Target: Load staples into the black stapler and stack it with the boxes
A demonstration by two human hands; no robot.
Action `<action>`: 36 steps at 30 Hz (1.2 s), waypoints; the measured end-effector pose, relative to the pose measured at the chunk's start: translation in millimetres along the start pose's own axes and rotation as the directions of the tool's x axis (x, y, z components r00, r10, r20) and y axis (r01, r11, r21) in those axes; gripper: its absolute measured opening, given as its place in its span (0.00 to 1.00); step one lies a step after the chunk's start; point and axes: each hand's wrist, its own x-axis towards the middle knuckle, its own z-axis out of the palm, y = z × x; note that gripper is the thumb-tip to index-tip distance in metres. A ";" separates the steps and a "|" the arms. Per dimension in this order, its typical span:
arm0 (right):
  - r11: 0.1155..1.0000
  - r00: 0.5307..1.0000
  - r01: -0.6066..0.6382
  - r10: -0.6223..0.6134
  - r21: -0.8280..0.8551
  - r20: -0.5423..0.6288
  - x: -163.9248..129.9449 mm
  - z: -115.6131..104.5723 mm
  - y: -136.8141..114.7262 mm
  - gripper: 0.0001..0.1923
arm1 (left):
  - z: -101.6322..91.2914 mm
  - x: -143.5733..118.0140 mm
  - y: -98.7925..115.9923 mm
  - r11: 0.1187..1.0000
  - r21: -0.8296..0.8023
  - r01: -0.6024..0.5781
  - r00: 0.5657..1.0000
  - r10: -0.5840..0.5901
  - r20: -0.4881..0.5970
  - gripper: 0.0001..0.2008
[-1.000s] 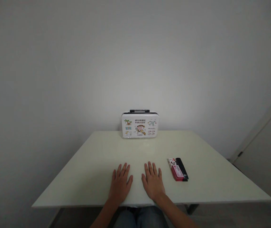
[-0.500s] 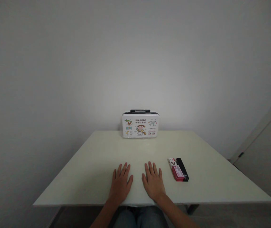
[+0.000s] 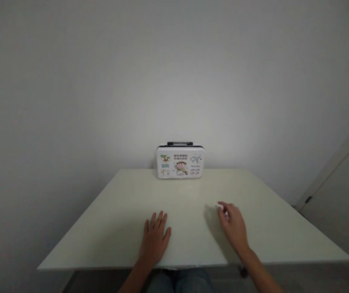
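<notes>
On the bench (image 3: 116,211), the right hand (image 3: 233,228) covers a small packet (image 3: 220,207), grip hidden. It looks light and stiff; hold its long sides. The left hand (image 3: 155,240) lies flat, fingers apart.

The place looked like a plain room in a home or a small office, though which of the two could not be told. A pale counter (image 3: 125,211) stood with its far edge against a bare white wall (image 3: 131,81). At the middle of that far edge stood a small white case (image 3: 180,161) printed with cartoon travel pictures, a black handle on top. Off the counter's right edge, a light door (image 3: 342,195) with a dark hinge showed.
</notes>
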 end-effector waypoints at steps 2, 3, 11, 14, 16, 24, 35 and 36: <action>0.990 0.990 -0.137 0.137 -0.033 -0.026 22.0 -33.3 36.1 0.33 | 0.2 -0.3 0.6 1.000 0.003 0.006 1.000 -0.006 0.004 0.28; 0.976 0.975 -0.217 0.217 0.003 0.042 29.4 -45.6 52.8 0.35 | 0.4 -0.3 1.0 1.000 0.004 0.009 1.000 -0.009 0.008 0.28; 0.773 0.731 -0.530 0.208 0.348 0.650 9.4 -22.5 70.1 0.45 | 0.2 -1.5 1.2 0.999 -0.033 0.008 1.000 -0.008 0.013 0.28; 0.758 0.740 -0.523 0.176 0.390 0.650 -7.4 22.8 26.8 0.43 | -1.7 1.7 -0.7 0.991 -0.123 0.058 0.997 -0.051 0.055 0.26; 0.767 0.767 -0.502 0.181 0.399 0.615 -17.9 56.8 -6.4 0.42 | -3.2 7.2 -0.3 0.965 -0.209 0.155 0.985 -0.134 0.110 0.23; 0.787 0.834 -0.433 0.165 0.439 0.527 -46.8 114.7 -72.2 0.36 | -15.1 25.0 31.8 0.864 -0.219 0.454 0.891 -0.442 0.103 0.34; 0.828 0.903 -0.396 0.273 0.396 0.331 -55.5 73.7 -55.2 0.38 | -34.8 26.9 -33.4 0.867 -0.269 0.420 0.899 -0.438 -0.010 0.19; 0.828 0.903 -0.399 0.279 0.394 0.327 -55.7 72.7 -57.9 0.37 | -35.1 31.2 -41.0 0.863 -0.263 0.431 0.893 -0.450 -0.013 0.18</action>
